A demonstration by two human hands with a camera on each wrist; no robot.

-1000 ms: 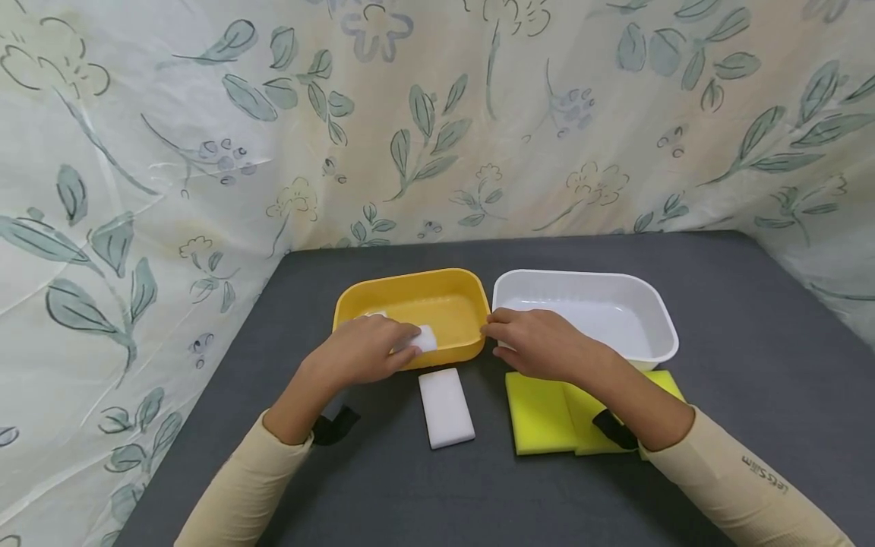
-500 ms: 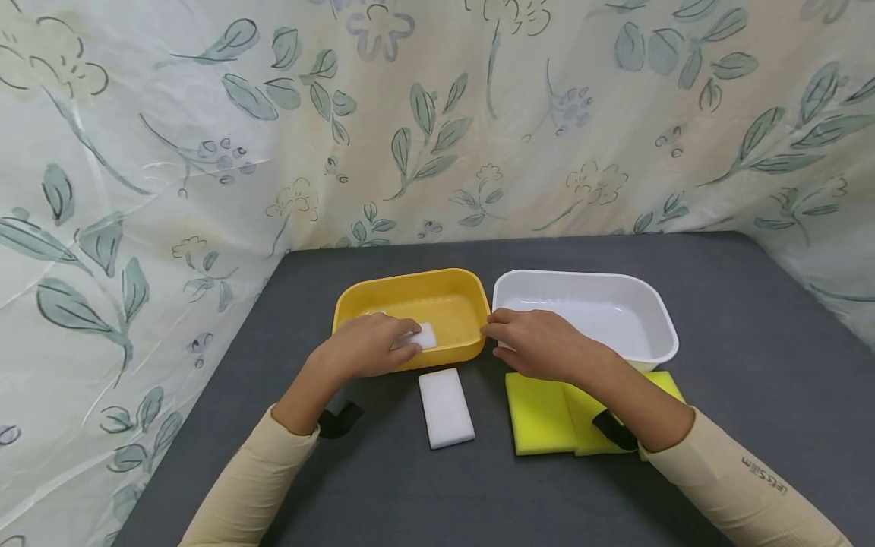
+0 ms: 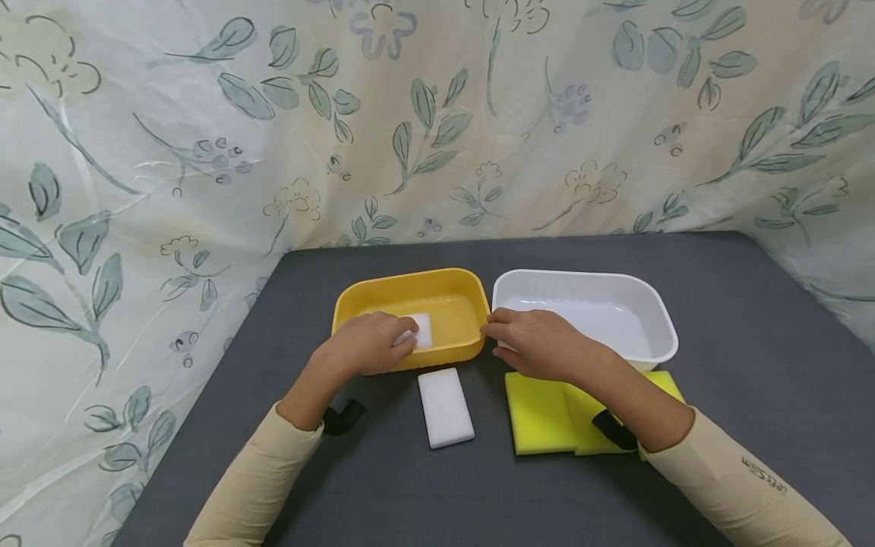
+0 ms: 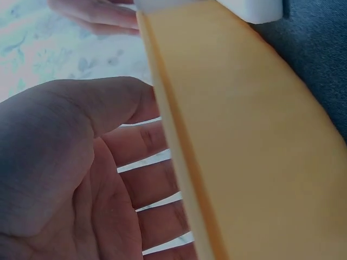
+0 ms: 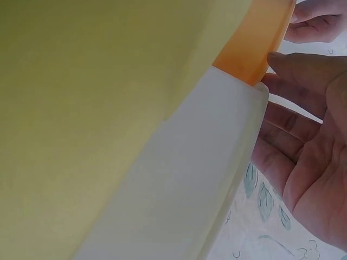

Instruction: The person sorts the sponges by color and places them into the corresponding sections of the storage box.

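Two cream sleeves (image 3: pixel 253 479) are nearest me, both cut off by the frame edges, with a dark band (image 3: pixel 344 417) by each wrist that I can't make out properly. The right forearm covers part of the yellow pads (image 3: pixel 542 414) on the grey table (image 3: pixel 383 486), so I can't count them; one blurs across much of my right wrist view. Beside them, a white block (image 3: pixel 446 408) lies in plain sight.

Just beyond, the left hand (image 3: pixel 369 342) reaches over the near wall of the yellow tray (image 3: pixel 454 292). A white piece (image 3: pixel 424 331) sits inside, its left part hidden under that hand. My left wrist view shows the fingers a little apart, passing behind the tray wall, their tips out of sight; I can't tell whether they have hold of the piece.

The right hand (image 3: pixel 536 342) is at the white tray's (image 3: pixel 581 292) near-left corner, right beside the yellow tray. Its fingers disappear behind the rim with the thumb forward, so I can't tell whether it grips or merely touches.

Farthest back hangs a leaf-patterned cloth (image 3: pixel 424 129), cropped at the top.
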